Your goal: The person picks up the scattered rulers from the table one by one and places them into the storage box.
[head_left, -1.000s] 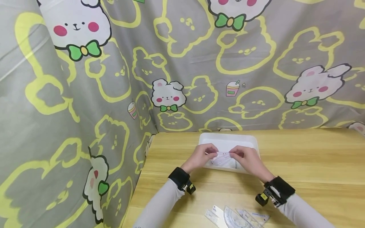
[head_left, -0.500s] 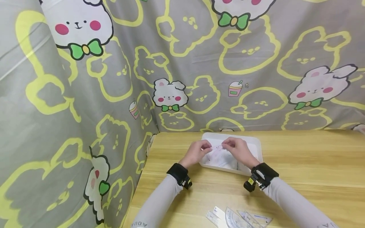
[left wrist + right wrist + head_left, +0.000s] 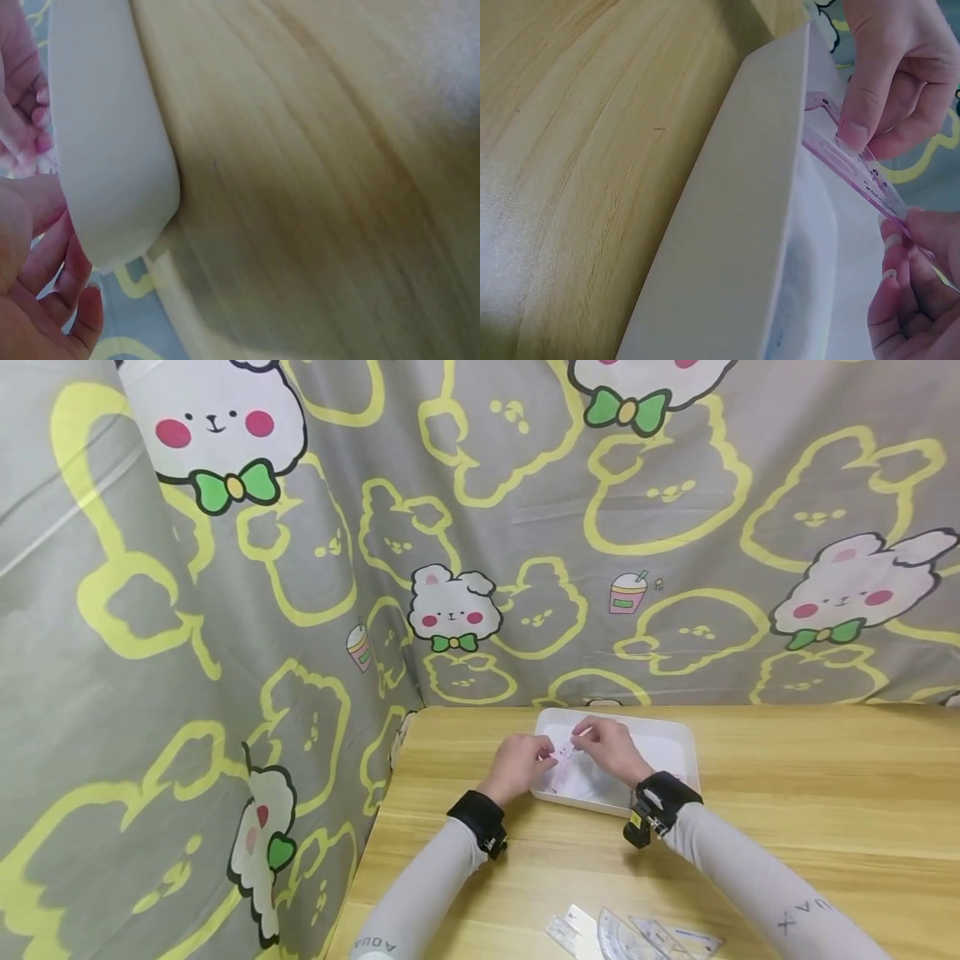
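pink-edged zip bag [image 3: 847,161] pinched at both ends by left hand [image 3: 517,762] and right hand [image 3: 609,748], long axis spanning between them above white tray [image 3: 678,752].

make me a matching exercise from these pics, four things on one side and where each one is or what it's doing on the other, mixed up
Things:
1. white tray
2. pink-edged clear pouch
3. clear rulers
4. cartoon curtain

Places or states:
A. lying loose on the table's near edge
B. hanging behind and to the left of the table
C. pinched between the left hand and the right hand
D. sitting on the table, under both hands

Pairs: 1-D, 2-C, 3-A, 4-B
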